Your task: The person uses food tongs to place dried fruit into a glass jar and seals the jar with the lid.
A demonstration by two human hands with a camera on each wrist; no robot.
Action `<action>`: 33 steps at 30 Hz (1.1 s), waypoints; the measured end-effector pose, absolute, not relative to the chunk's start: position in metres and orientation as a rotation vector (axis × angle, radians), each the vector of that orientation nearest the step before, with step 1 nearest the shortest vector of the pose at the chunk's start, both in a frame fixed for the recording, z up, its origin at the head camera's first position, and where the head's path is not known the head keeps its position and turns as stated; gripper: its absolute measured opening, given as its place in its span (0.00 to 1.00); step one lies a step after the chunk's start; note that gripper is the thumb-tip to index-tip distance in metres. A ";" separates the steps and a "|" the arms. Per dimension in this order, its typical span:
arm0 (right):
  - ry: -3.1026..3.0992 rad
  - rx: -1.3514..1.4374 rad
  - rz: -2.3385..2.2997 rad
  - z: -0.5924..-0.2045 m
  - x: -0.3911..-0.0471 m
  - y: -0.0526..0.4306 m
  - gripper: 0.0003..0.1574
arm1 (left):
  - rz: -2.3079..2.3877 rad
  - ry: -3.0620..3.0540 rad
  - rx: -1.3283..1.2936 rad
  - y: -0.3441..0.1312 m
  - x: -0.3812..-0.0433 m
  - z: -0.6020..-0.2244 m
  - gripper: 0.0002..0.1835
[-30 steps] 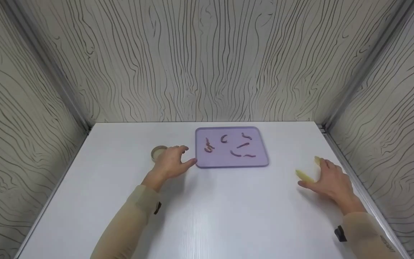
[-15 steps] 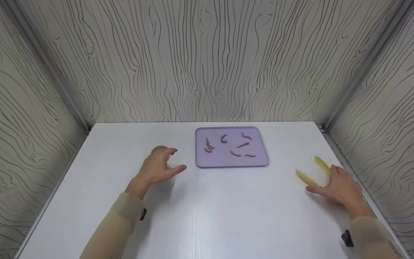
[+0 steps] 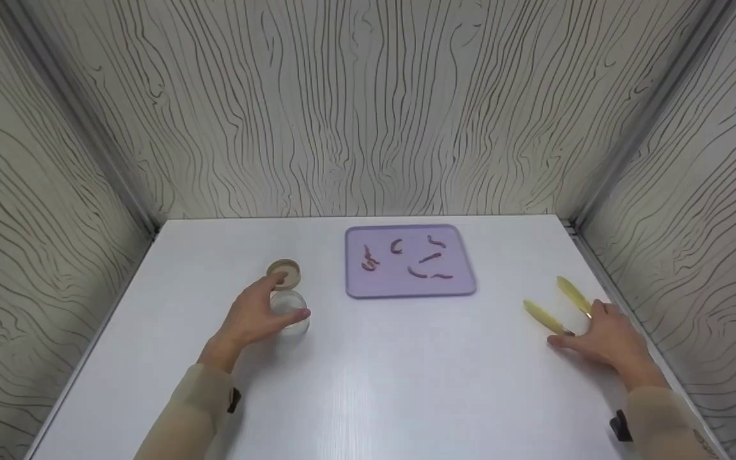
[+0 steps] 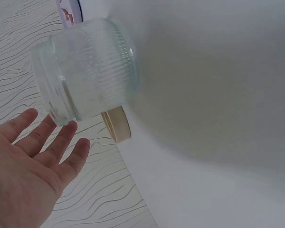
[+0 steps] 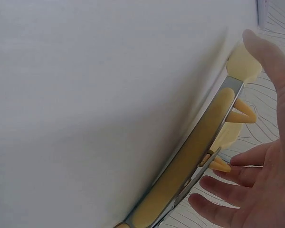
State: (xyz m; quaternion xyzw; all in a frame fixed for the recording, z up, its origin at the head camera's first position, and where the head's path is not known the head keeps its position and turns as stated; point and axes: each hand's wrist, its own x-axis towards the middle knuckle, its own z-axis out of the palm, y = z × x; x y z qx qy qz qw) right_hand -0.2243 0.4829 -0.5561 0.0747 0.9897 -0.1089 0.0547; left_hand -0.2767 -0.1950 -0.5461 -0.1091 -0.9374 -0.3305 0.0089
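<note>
My left hand (image 3: 253, 316) hovers at a clear glass jar (image 3: 294, 322), fingers spread on its far side and thumb on its near side in the head view. In the left wrist view the fingertips are close to the mouth of the upright ribbed jar (image 4: 88, 71), and the thumb is mostly out of frame. On the right my right hand (image 3: 611, 338) is around yellow-and-metal tongs (image 3: 542, 317) lying spread on the table. Its fingers and thumb are loosely extended beside the tongs (image 5: 185, 161) in the right wrist view, not closed on them.
A round tan lid (image 3: 286, 271) lies just behind the jar. A purple tray (image 3: 381, 284) with several brownish-red worm-like pieces (image 3: 432, 257) stands at the back middle of the white table (image 3: 381, 383). Wood-patterned walls (image 3: 355, 108) enclose the back and both sides.
My left hand has drawn back and left, from over the lid beside the tray to the jar. My right hand has shifted slightly back and right; the tongs stay in place.
</note>
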 end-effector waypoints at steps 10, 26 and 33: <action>2.967 0.246 -0.355 -0.562 -0.227 0.489 0.93 | -1.170 -2.965 -0.221 -0.207 -0.266 -0.560 0.62; 2.974 0.257 -0.392 -0.563 -0.231 0.499 0.76 | -1.209 -3.010 -0.125 -0.208 -0.263 -0.575 0.60; 2.999 0.200 -0.362 -0.566 -0.232 0.504 0.80 | -1.252 -2.977 -0.153 -0.206 -0.265 -0.581 0.60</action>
